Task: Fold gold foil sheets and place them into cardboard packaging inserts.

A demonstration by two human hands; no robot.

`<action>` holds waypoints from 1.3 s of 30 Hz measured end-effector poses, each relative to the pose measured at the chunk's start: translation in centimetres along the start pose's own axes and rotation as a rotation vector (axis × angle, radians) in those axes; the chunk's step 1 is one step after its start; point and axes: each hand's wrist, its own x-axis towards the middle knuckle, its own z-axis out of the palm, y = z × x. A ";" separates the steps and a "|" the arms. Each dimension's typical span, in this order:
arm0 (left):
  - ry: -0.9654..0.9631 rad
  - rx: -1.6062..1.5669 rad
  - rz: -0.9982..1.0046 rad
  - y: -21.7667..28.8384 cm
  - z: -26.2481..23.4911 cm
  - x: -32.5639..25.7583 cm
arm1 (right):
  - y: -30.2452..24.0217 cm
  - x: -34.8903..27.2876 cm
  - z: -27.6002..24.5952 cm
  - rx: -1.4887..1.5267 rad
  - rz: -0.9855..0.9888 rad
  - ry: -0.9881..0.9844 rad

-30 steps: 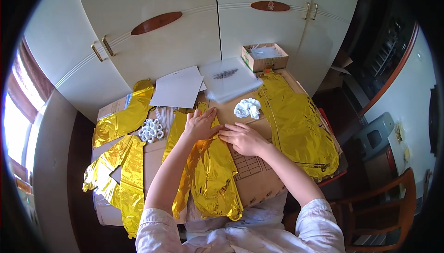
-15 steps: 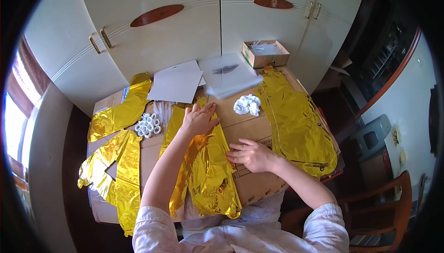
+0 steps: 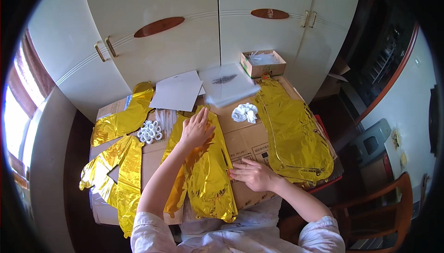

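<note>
A flat gold foil balloon (image 3: 208, 179), uninflated and creased, lies lengthwise in front of me, its near end at the table's front edge. My left hand (image 3: 196, 130) rests flat on its upper part, fingers stretched out and pointing away. At the balloon's right edge is my right hand (image 3: 254, 175), palm down with its fingers extended and the fingertips touching or almost touching the foil. Neither hand grips anything. Another layer of gold foil (image 3: 175, 193) shows along the balloon's left side; whether it is a separate piece I cannot tell.
More gold foil balloons lie at the right (image 3: 298, 137), far left (image 3: 125, 119) and near left (image 3: 127, 174). White rings (image 3: 149, 132), clear straws (image 3: 165, 120), white sheets (image 3: 175, 91), clear plastic bags (image 3: 229, 84), a crumpled white wad (image 3: 245, 113) and a small box (image 3: 263, 63) share the cardboard-covered table.
My left hand's fingers have come closer together and straightened on the foil. My right hand has slid a little nearer to me along the balloon's edge. The view has tilted slightly up.
</note>
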 end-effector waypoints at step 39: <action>-0.200 0.070 0.077 1.8 -6.0 -16.6 | 4.2 4.5 2.2 -0.087 0.299 -0.100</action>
